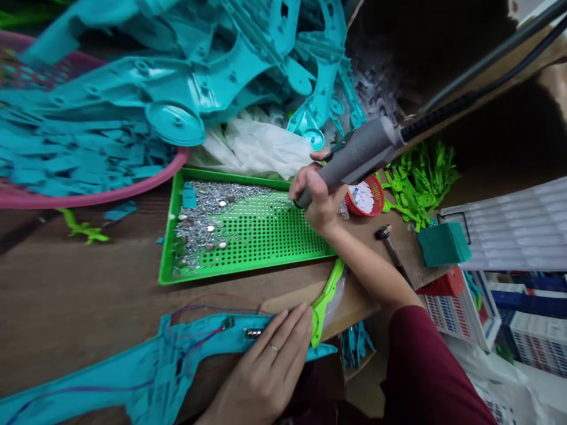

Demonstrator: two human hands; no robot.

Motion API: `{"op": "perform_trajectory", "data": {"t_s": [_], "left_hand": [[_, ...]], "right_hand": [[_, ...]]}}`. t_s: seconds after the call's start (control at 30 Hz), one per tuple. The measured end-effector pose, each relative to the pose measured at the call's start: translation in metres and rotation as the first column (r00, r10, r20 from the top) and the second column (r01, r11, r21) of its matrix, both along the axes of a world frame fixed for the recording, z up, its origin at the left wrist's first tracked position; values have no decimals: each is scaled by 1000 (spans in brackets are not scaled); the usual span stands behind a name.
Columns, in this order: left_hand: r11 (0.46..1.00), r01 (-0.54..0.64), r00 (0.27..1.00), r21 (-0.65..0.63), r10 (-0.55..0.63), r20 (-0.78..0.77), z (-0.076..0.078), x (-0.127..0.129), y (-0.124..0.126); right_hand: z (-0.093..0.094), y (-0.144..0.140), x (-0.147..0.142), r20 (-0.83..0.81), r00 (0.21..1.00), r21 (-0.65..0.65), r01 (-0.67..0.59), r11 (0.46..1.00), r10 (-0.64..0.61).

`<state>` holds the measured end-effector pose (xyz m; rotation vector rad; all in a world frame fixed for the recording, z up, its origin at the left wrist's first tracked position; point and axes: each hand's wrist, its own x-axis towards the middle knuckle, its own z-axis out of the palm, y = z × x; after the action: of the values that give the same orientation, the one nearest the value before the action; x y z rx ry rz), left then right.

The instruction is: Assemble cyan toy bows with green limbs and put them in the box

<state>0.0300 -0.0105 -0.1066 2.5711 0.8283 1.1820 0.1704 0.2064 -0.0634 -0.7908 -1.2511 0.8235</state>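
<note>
My right hand (325, 206) is wrapped around a grey electric screwdriver (361, 150), held over the right end of a green perforated tray (261, 233). The screwdriver's cable runs off to the upper right; its tip is hidden by my fingers. Silvery screws (199, 230) and a few small round discs lie in the tray. My left hand (270, 372), fingers stretched out flat, rests on a long turquoise plastic half-shell (146, 354) at the table's near edge. Red and blue wires and a small circuit board show inside the shell. A lime-green plastic part (325, 301) touches my left fingertips.
A pink basket (163, 177) of turquoise pieces stands at the left, with large turquoise shells (212, 77) heaped behind. To the right are a red basket (376, 198) of white pieces, lime-green parts (419, 183), a hammer (392, 251) and a teal box (443, 243).
</note>
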Motion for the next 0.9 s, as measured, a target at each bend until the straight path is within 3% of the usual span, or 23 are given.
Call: {"op": "perform_trajectory", "data": {"t_s": [0.27, 0.43, 0.57, 0.67, 0.77, 0.83, 0.9], "left_hand": [[999, 5, 1000, -31, -5, -5, 1, -1, 0], [999, -11, 997, 51, 15, -77, 2, -1, 5], [995, -25, 991, 93, 37, -132, 6, 1, 7], [997, -29, 990, 70, 38, -136, 8, 1, 7], [999, -4, 992, 45, 10, -126, 6, 0, 7], [1000, 15, 994, 25, -13, -112, 3, 1, 7], [1000, 27, 996, 8, -26, -84, 0, 1, 8]], "right_hand": [[0, -1, -2, 37, 999, -30, 28, 999, -27], [-6, 4, -4, 65, 997, -10, 47, 999, -47], [13, -3, -8, 31, 995, -27, 98, 995, -97], [47, -38, 3, -81, 984, 0, 161, 987, -160], [73, -89, 24, -66, 977, 29, 204, 979, -201], [75, -122, 40, 9, 971, 47, 240, 970, -240], [65, -145, 52, 64, 960, 43, 271, 962, -273]]}}
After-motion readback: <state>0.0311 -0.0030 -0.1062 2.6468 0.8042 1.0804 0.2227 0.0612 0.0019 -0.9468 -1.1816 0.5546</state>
